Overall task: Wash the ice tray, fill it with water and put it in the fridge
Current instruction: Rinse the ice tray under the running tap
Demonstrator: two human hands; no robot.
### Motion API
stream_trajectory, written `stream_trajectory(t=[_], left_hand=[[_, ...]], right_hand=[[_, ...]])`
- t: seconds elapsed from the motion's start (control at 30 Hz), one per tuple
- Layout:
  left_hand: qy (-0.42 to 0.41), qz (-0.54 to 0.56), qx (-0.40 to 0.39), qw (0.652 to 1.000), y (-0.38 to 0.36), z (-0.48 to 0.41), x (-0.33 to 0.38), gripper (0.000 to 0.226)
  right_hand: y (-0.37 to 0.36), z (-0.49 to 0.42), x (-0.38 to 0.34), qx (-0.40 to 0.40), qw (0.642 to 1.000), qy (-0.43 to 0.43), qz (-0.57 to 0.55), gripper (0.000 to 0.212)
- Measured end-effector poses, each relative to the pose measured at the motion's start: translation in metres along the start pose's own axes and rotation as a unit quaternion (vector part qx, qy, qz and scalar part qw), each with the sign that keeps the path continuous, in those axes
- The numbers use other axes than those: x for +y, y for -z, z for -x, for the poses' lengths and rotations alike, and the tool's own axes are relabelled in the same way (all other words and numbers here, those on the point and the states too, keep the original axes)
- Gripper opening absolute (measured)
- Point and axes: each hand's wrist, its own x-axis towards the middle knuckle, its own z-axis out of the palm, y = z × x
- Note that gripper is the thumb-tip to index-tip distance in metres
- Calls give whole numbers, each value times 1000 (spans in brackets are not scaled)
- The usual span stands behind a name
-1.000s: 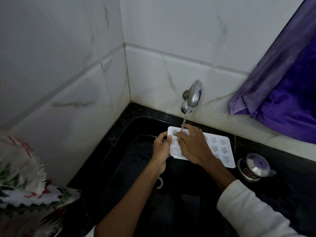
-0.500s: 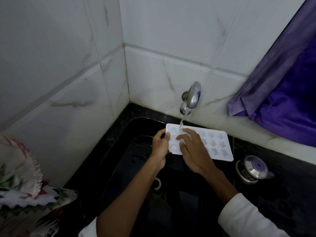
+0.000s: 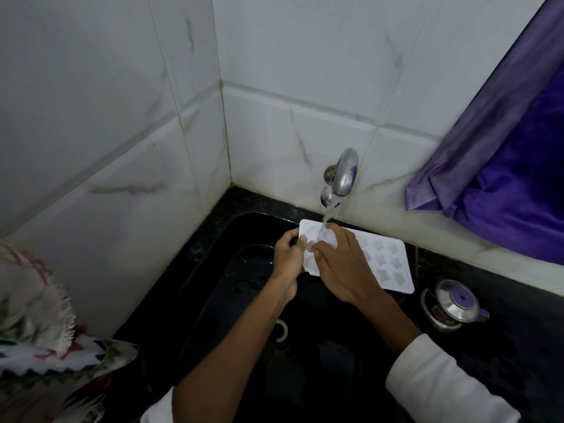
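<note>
A white ice tray (image 3: 387, 264) with star-shaped cells is held over the black sink (image 3: 244, 300), below the metal tap (image 3: 343, 175). Water runs from the tap onto the tray's left end. My left hand (image 3: 288, 261) grips the tray's left edge, thumb on top. My right hand (image 3: 341, 267) lies across the tray's middle, its fingers touching the wet cells under the stream. The hand hides the tray's middle.
White tiled walls meet in a corner behind the sink. A purple curtain (image 3: 503, 166) hangs at the right. A small steel lidded pot (image 3: 453, 303) stands on the black counter right of the sink. A patterned cloth (image 3: 39, 331) lies at the left edge.
The tray has shifted a little, and my right hand's fingers have moved over its left cells under the running water. My left hand keeps its grip.
</note>
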Motion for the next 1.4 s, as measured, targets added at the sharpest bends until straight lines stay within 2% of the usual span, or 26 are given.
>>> stream_trajectory(t=[0.23,0.4,0.5,0.63,0.83,0.97,1.13,1.33,1.4], left_hand=[[0,8,4,1000,4,-2,0,22],[6,15,8,1000,6,-3,0,22],[7,26,15,1000,9,-6,0,24],[8,41,27,999,7,-12,6,24],[7,50,36,998,2,-18,13,21],[13,59,36,998,-2,-20,13,21],[13,58,41,997,-4,-22,11,17],[9,44,47,998,-3,-20,12,16],[13,46,45,998,-2,-20,10,16]], right_hand=[[-8,2,2,-29,999,-8,23,45],[-7,2,-1,-45,998,-12,-29,46],[-2,7,-2,-31,996,-18,-85,33],[-2,15,-4,-23,995,-10,-92,21],[-3,12,-3,-3,998,16,-60,29],[-8,8,1,-12,999,31,16,35],[-7,6,-6,5,1000,1,-3,38],[-7,5,-10,-28,999,-35,-14,50],[-9,6,-11,-11,999,-38,-16,45]])
